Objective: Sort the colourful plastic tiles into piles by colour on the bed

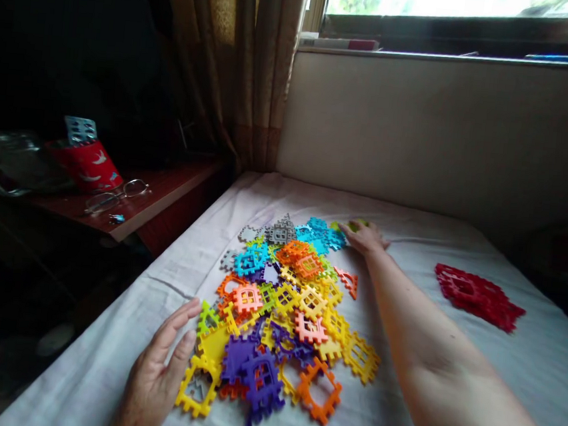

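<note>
A loose pile of notched plastic building pieces (286, 299) lies on the sheet, in yellow, orange, purple, blue, pink and green. Beside its near left edge is my left hand (162, 362), fingers apart and holding nothing, close to a yellow frame piece (198, 385). My right hand (366, 238) reaches past the far end of the pile. Its fingers are over yellow-green building pieces (358, 224) and seem to grip them, though the fingertips are partly hidden. Blue pieces (319, 235) lie just left of that hand, and grey pieces (281, 230) sit further left.
Red building pieces (477, 295) lie in a separate heap on the right of the bed sheet (395, 411). At left, a wooden desk (166, 188) holds a red cup (90, 166), eyeglasses (117, 197) and a glass jug (15, 164). A padded headboard (422, 132) stands behind.
</note>
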Motion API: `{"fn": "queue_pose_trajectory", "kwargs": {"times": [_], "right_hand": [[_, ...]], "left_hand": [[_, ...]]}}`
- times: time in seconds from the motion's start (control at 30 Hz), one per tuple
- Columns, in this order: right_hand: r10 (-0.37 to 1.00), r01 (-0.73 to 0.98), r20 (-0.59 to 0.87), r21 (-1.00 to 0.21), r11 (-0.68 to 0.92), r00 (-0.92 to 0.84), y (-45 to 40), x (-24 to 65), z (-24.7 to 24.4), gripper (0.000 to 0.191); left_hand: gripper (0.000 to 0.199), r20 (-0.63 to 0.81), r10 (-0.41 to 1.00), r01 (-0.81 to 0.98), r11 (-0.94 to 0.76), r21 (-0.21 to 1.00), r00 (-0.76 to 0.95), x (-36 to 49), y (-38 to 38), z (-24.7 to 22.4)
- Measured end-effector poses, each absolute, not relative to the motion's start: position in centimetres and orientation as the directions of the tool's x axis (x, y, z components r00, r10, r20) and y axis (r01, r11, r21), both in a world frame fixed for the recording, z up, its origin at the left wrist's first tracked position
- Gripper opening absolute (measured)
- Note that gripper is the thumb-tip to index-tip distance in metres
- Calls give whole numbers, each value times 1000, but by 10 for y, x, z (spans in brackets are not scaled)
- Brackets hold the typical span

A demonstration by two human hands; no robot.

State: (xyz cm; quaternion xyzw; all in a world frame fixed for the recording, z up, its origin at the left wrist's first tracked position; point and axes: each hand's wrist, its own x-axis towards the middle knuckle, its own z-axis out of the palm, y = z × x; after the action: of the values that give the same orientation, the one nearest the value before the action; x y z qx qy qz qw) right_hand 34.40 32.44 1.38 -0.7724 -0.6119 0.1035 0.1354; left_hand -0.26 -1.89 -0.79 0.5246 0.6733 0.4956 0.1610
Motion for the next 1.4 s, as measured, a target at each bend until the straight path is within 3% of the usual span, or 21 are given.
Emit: {"fn": "queue_pose_trajectory", "kwargs": {"times": [0.1,0.27,0.47,0.8,0.9,1.03,1.2,1.3,1.4], "right_hand": [[999,938,52,-347,2,17,310,307,13,54],[980,894,97,-402,199,-175,272,267,16,54],[953,841,103,-450,299,-284,218,260,29,57],[892,820,109,-356,447,-439,93,231,62,64],[907,801,198,-426,421,-372,64,243,66,54],[939,782,333,-562,269,-84,26,278,47,38],[922,817,384,-550,175,61,-29,298,2,28],[904,849,426,-492,195,39,-51,295,-11,28],[900,867,436,-451,209,10,-58,292,-11,31]], "left_hand": [[41,316,870,564,-54,824,-379,-3,-18,-8],[44,342,885,590,-98,802,-317,-2,-14,-5],[46,441,872,684,-190,704,-212,1,-6,-8],[46,532,844,851,-232,472,-65,9,-1,-8],[42,547,837,871,-268,411,-1,14,-7,-3],[40,521,842,858,-365,361,140,23,-22,0],[42,451,842,835,-458,306,296,32,-50,-3],[38,512,821,854,-438,282,252,28,-61,-5],[36,585,807,884,-330,331,83,19,-62,-10]]}}
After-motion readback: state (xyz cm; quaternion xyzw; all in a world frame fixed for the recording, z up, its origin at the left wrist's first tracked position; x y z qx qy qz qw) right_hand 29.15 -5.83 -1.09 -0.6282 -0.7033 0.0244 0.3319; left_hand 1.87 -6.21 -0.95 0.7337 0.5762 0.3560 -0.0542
